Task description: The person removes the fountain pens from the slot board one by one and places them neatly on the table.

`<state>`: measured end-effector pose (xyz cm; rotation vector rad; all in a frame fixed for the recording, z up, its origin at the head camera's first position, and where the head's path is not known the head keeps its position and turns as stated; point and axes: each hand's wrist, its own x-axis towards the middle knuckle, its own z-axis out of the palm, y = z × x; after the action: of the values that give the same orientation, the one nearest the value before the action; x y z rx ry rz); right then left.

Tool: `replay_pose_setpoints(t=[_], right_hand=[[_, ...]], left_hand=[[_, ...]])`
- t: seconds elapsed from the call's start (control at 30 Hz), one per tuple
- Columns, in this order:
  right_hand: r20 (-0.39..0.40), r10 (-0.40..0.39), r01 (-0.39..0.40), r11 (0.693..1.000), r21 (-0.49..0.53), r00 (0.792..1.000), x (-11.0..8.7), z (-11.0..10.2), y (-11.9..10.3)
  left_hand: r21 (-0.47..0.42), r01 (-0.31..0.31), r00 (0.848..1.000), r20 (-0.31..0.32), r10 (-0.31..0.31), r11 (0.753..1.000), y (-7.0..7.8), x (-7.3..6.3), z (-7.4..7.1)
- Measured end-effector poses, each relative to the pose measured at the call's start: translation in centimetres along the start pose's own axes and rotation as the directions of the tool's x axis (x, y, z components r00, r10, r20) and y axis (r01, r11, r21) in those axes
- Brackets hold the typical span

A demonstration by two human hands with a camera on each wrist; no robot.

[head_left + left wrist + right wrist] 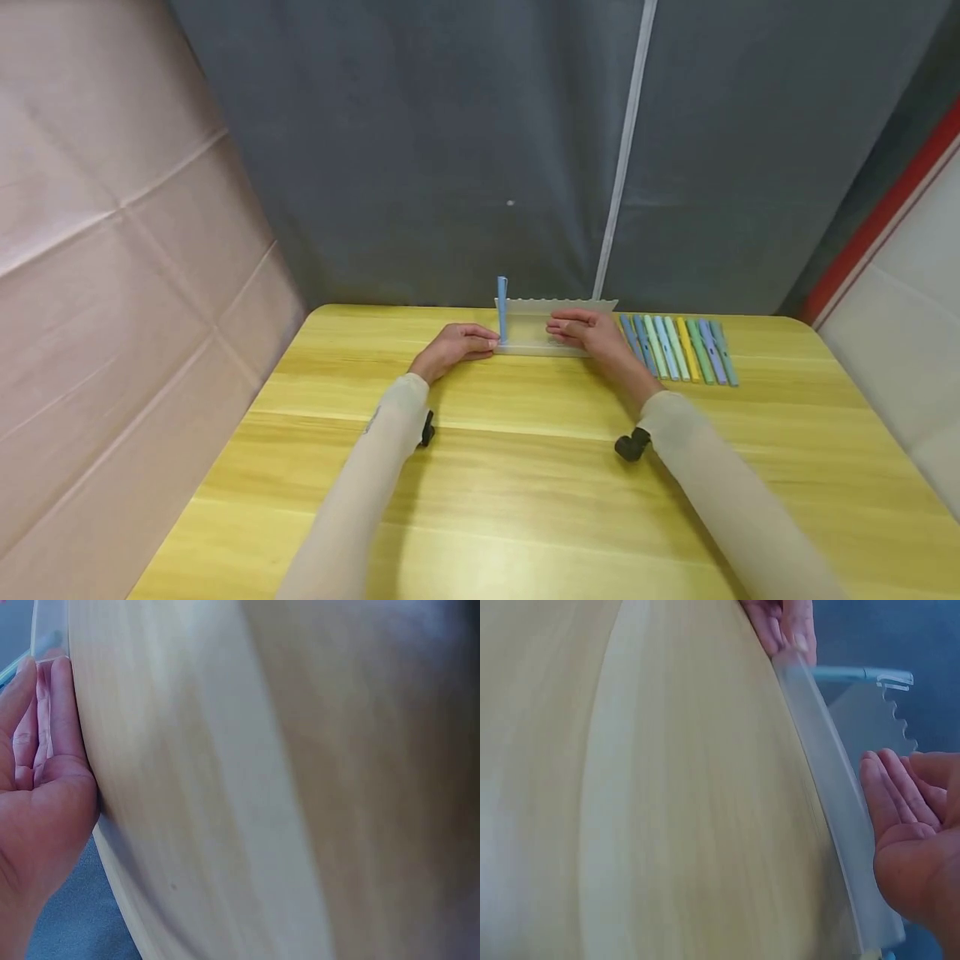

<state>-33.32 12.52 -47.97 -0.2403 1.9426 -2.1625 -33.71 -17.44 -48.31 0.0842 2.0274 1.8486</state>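
A clear pen rack point(536, 351) with a scalloped top edge stands at the table's far side. One blue pen point(502, 308) is upright at its left end. My left hand point(460, 342) pinches the rack's left end, thumb and fingertips at the corner near the pen's foot. In front of the rack's right half, my right hand point(588, 331) is held with fingers extended and nothing in it. The right wrist view shows this hand point(915, 825) beside the rack's base point(832, 780). Its palm covers part of the rack in the head view.
To the right of the rack lies a row of several pens point(678, 350) in blue, green, yellow and purple, side by side. A dark curtain point(420, 167) hangs right behind the wooden table point(510, 500). Pale sheeting point(112, 292) covers the left side.
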Motion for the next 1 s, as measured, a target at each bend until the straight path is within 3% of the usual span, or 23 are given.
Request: replay_pose_setpoints(t=[0.17,0.33,0.5,0.7,1.0], right_hand=[[-0.012,0.01,-0.01,1.0,0.028,1.0,0.8,2.3,0.0],[0.027,0.03,-0.031,0.998,0.058,0.999,1.7,4.9,0.0],[-0.001,0.043,-0.042,0.998,0.042,0.999,2.4,6.7,0.4],[-0.076,0.007,-0.014,0.996,-0.089,0.997,2.9,8.4,0.5],[-0.139,-0.028,-0.015,0.955,-0.297,0.99,3.7,9.6,0.1]], left_hand=[[0.011,-0.011,1.0,0.006,0.01,1.0,0.2,-0.3,0.0],[0.006,-0.005,1.0,-0.02,0.005,1.0,0.1,-1.4,-0.6],[0.015,-0.016,1.0,-0.018,0.016,1.0,0.0,-1.8,-0.9],[0.02,-0.024,1.0,-0.016,0.024,1.0,-0.3,-1.4,-1.0],[0.002,-0.018,1.0,-0.003,0.018,1.0,0.6,-1.5,-0.6]])
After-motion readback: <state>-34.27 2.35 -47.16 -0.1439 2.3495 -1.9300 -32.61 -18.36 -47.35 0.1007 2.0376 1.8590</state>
